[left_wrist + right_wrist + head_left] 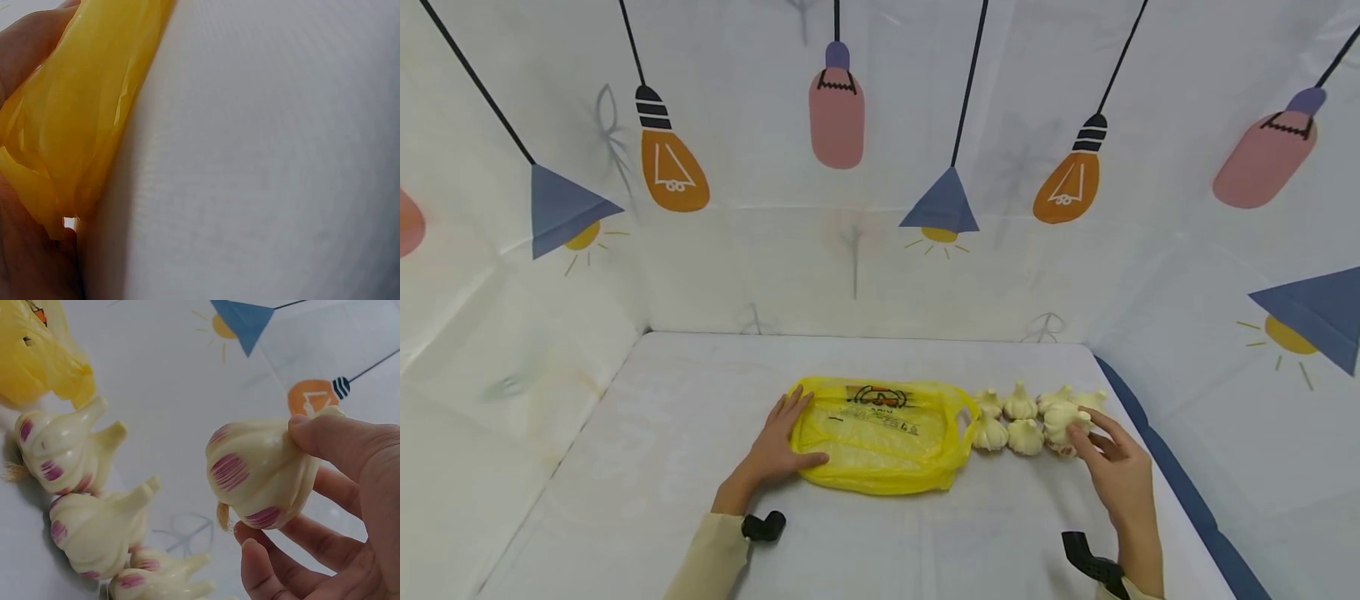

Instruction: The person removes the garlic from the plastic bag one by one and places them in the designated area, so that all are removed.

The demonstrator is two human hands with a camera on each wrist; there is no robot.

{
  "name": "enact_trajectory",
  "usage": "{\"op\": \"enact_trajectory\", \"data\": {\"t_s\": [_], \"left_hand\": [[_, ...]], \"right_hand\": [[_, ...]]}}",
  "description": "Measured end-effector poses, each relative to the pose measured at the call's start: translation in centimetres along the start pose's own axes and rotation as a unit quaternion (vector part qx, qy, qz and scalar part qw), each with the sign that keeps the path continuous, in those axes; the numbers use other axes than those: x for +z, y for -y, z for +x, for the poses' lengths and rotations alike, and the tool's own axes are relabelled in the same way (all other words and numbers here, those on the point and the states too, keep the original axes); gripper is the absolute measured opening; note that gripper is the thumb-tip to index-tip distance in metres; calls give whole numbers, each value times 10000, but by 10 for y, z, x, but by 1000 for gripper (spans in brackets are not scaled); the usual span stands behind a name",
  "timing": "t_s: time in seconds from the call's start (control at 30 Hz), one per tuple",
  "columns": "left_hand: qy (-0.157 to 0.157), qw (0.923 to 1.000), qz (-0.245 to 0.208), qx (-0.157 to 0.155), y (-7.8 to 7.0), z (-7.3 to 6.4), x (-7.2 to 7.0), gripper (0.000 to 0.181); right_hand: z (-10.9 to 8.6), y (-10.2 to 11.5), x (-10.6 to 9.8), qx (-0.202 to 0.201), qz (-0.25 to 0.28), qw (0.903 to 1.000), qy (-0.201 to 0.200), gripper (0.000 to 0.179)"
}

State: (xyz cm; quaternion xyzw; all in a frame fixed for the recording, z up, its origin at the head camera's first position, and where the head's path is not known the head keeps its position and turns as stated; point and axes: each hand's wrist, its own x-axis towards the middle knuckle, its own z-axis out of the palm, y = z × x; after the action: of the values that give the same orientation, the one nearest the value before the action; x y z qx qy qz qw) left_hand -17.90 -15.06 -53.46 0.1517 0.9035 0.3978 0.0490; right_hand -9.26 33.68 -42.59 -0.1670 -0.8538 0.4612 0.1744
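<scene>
A yellow plastic bag [880, 454] with dark print lies flat on the white table, its handles toward the right. At its left end rests my left hand [772, 450], fingers spread along the edge and thumb reaching over the near corner. The left wrist view shows the bag's crumpled yellow film [81, 106] beside that hand. My right hand [1123, 479] pinches a garlic bulb [256, 472] with purple streaks and a root tuft, held above the other bulbs. Several more garlic bulbs [1025, 437] sit in two rows just right of the bag.
The white table [700, 375] meets a fabric wall [745, 267] printed with lamps and light bulbs at the back. A dark blue strip [1187, 492] runs along the table's right edge. Black wrist mounts [763, 527] show at both wrists.
</scene>
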Motion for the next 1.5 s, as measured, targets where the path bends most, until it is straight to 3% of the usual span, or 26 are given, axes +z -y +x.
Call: {"op": "enact_trajectory", "data": {"t_s": [0.3, 0.6, 1.2, 1.5], "left_hand": [[10, 10000, 1, 14, 0, 0, 0, 111], [11, 10000, -1, 26, 1, 0, 0, 110], [70, 10000, 35, 41, -3, -1, -2, 110], [143, 9999, 68, -14, -3, 0, -3, 112]], "right_hand": [[4, -11, -5, -85, -10, 9999, -136, 47], [7, -20, -11, 202, -116, 9997, 0, 51], [17, -42, -27, 307, 44, 9993, -219, 49], [23, -50, -33, 608, -99, 9979, -196, 53]]}}
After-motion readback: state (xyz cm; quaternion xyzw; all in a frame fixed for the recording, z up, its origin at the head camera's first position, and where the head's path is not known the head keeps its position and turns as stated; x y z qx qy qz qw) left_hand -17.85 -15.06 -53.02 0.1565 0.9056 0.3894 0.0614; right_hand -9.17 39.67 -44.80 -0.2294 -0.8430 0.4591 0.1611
